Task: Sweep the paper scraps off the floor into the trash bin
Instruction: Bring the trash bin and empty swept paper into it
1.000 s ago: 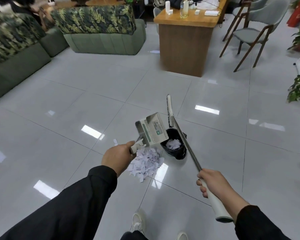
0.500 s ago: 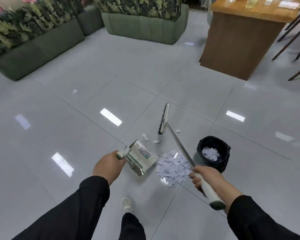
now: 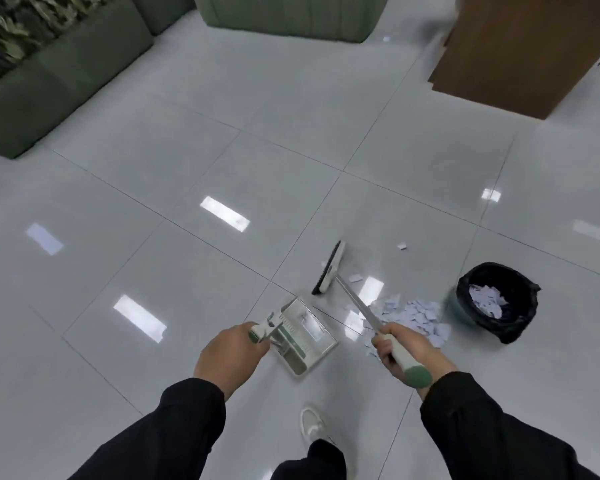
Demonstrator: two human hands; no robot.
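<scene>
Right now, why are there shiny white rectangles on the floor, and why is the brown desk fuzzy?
Head view: the rectangles are ceiling lights mirrored in the glossy floor; one glare patch sits beside the paper scraps. The desk shows motion blur.

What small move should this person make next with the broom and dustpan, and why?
Probably set the metal dustpan, gripped by the left hand, flat beside the white paper scrap pile, since the right hand holds the long-handled broom and scraps still lie outside the black-lined trash bin.
</scene>
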